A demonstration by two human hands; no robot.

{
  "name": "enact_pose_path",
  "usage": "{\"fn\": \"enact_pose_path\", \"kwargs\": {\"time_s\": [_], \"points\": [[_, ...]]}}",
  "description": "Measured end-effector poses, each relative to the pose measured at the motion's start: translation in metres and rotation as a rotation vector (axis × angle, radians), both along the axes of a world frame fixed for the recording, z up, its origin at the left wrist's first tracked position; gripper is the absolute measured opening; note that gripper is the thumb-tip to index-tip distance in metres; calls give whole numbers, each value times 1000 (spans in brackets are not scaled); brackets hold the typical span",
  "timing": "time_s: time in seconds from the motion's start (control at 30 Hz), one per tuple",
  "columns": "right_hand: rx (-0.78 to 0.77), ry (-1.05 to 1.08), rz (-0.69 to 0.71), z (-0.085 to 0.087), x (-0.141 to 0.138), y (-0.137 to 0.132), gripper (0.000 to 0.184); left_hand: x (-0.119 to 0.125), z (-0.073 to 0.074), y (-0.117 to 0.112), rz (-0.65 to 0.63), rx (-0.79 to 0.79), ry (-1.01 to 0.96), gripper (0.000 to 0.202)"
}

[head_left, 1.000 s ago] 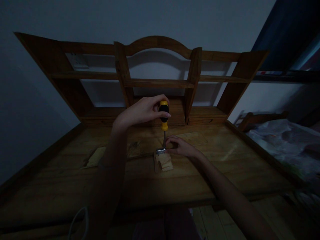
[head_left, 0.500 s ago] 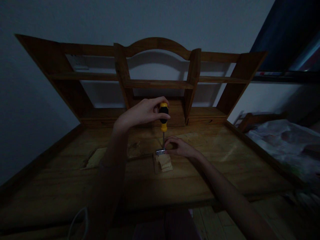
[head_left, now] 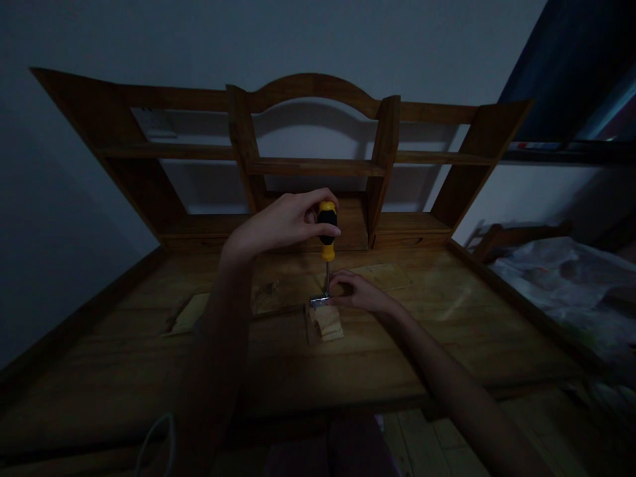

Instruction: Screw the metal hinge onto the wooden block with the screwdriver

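Observation:
My left hand (head_left: 283,222) is closed round the black-and-yellow handle of a screwdriver (head_left: 326,240) held upright. Its metal shaft points down onto a small metal bracket (head_left: 319,301) that sits on top of a small wooden block (head_left: 324,322) on the wooden desk (head_left: 348,371). My right hand (head_left: 358,292) rests just right of the bracket, fingers curled against the bracket and the block's upper edge. The scene is dim.
Thin flat wooden pieces (head_left: 271,295) lie on the desk behind the block, another (head_left: 189,314) to the left. A wooden hutch with shelves (head_left: 313,162) stands at the back. A bed with crumpled covering (head_left: 561,278) lies to the right. A light cable (head_left: 154,437) hangs at the lower left.
Almost nothing has moved; my left hand's fingers have shifted slightly on the screwdriver handle, and both hands stay in place.

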State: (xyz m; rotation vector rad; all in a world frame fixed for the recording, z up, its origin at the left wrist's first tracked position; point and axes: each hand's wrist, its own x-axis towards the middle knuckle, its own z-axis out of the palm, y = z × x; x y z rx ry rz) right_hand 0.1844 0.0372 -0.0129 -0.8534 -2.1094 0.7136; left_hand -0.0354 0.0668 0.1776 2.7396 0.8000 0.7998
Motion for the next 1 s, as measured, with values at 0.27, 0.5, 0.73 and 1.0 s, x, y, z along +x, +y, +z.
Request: {"fn": "enact_pose_path", "kwargs": {"time_s": [0.27, 0.5, 0.73, 1.0], "points": [[-3, 7, 11, -3, 1, 2, 22, 4, -5, 8, 6, 1, 18, 43], [3, 9, 31, -3, 1, 3, 21, 6, -6, 9, -15, -7, 21, 44], [-16, 1, 14, 1, 1, 0, 21, 4, -7, 11, -10, 5, 22, 44], [-2, 3, 17, -2, 1, 1, 20, 1, -7, 13, -19, -18, 29, 43]]}}
